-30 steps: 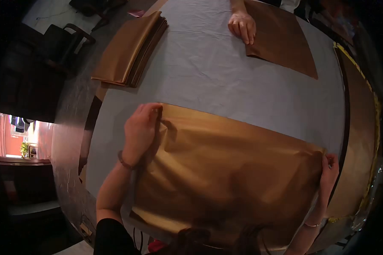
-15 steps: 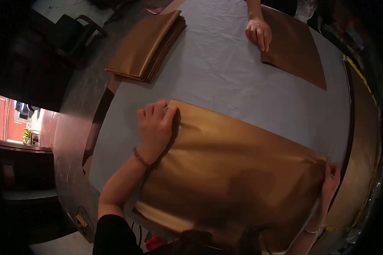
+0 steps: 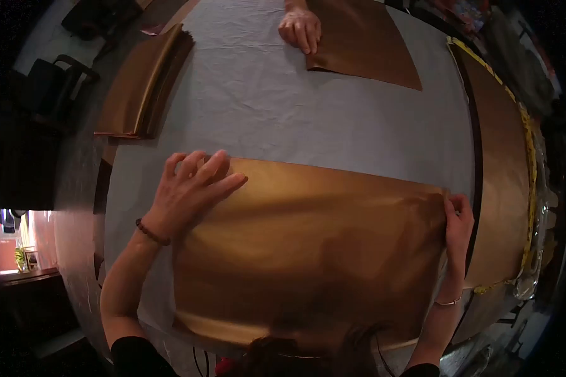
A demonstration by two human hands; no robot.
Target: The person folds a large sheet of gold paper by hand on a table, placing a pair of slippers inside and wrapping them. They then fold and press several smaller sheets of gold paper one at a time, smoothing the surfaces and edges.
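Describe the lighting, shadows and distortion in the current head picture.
Head view: wide-angle bending bows the edges of the table, corners fall black; head view: golden sheen on the brown sheet, with darker shadow patches across it; head view: the bright opening at far left glares against dim surroundings.

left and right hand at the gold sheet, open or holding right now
Left hand: open, fingers spread at the far left corner of the gold sheet; contact unclear.
Right hand: closed, holding the sheet's far right corner.
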